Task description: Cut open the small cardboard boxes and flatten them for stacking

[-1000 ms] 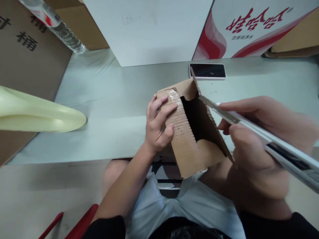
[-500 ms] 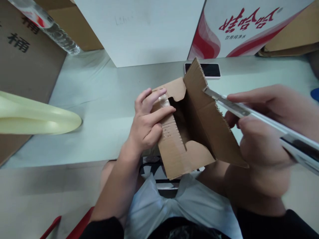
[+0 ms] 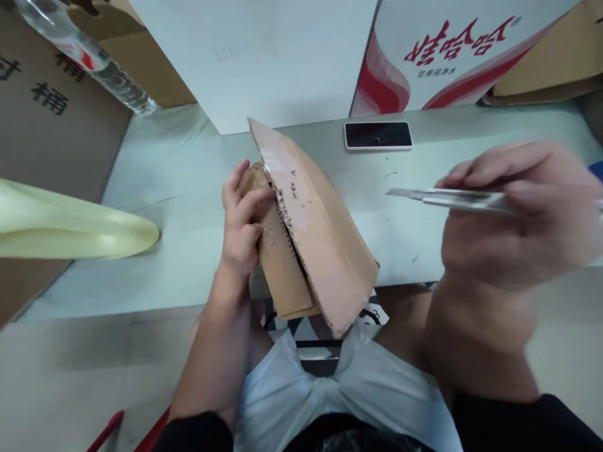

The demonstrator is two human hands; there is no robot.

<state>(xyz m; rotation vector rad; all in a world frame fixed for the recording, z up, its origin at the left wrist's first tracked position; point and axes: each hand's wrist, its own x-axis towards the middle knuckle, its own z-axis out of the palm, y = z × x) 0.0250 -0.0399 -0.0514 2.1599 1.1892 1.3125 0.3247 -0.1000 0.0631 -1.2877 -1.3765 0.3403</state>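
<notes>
A small brown cardboard box [image 3: 325, 220] is tilted at the table's front edge, partly above my lap. Its lid flap lies nearly closed over the opening, and the cut edge looks ragged. My left hand [image 3: 245, 220] grips the box's left side, with fingers bent over the top. To the right, apart from the box, my right hand [image 3: 513, 207] is closed round a utility knife [image 3: 452, 198]. The knife's blade is out and points left toward the box. The right hand is blurred by motion.
A phone [image 3: 378, 135] lies behind the box, with small scraps on the table [image 3: 414, 232] nearby. White cartons [image 3: 282, 63] stand at the back. A plastic bottle [image 3: 108, 69] leans at the back left, and a pale yellow object [image 3: 85, 226] juts in from the left.
The lid flap has swung from upright to nearly closed over the box. The box and my left hand have shifted left. My right hand has drawn the knife away from the flap's edge.
</notes>
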